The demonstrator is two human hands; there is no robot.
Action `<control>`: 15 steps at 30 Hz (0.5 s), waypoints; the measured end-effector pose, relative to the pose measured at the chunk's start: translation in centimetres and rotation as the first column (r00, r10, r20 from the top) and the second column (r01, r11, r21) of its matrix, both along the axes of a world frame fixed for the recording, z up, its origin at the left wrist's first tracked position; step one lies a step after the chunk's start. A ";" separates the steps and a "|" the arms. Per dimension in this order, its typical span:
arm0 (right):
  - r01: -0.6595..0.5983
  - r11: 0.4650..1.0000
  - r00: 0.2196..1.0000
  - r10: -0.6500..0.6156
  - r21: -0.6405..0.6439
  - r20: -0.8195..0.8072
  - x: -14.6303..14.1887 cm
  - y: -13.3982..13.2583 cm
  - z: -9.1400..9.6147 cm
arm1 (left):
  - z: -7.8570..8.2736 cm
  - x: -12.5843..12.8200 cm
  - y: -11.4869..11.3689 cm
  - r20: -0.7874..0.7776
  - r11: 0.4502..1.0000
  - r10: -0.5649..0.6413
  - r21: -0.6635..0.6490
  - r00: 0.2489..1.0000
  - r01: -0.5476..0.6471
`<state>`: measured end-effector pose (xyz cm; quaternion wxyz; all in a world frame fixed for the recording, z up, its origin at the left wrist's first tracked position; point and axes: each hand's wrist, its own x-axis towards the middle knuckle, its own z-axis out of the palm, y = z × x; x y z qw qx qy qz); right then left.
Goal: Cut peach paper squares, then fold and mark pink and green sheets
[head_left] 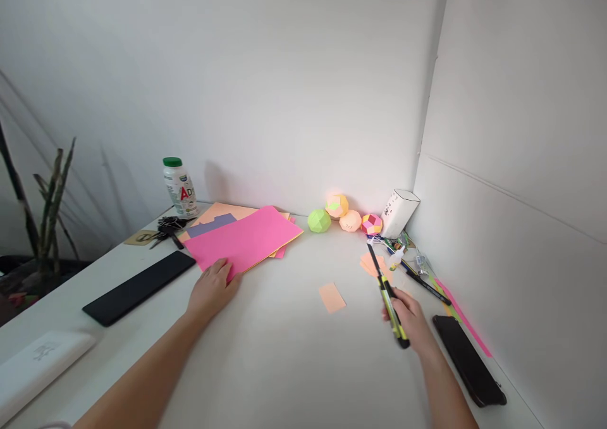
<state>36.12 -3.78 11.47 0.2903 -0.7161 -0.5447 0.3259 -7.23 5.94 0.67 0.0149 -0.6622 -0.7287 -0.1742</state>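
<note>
My left hand (212, 288) rests flat on the white table, fingers spread, touching the near edge of a pink paper sheet (244, 237) that tops a stack of coloured sheets. My right hand (411, 320) is closed around a black and yellow utility knife (387, 298), its blade end pointing away toward the far corner. A small orange paper rectangle (332, 297) lies on the table between the hands. More orange paper pieces (372, 264) lie just past the knife's tip.
Several folded paper balls (319, 221) sit by the back wall beside a white box (399, 212). Pens and clutter (420, 278) and a dark phone (467, 359) lie right. A bottle (179, 186), keys (165, 228), a black bar (140, 287) and a white device (40, 362) lie left.
</note>
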 end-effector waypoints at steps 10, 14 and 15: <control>-0.322 0.946 0.672 0.201 -0.037 -0.713 -7.2 -1.5 -3.5 | 0.0 -0.2 -0.1 -0.053 0.999 -0.023 -0.025 0.998 0.022; -0.316 0.946 0.646 0.158 -0.073 -0.747 -6.7 -1.5 -4.0 | 0.1 -0.1 -0.2 -0.063 0.999 -0.028 -0.030 0.998 0.026; -0.314 0.945 0.648 0.148 -0.086 -0.747 -6.6 -1.5 -4.2 | 0.1 -0.1 -0.2 -0.064 0.999 -0.029 -0.029 0.998 0.028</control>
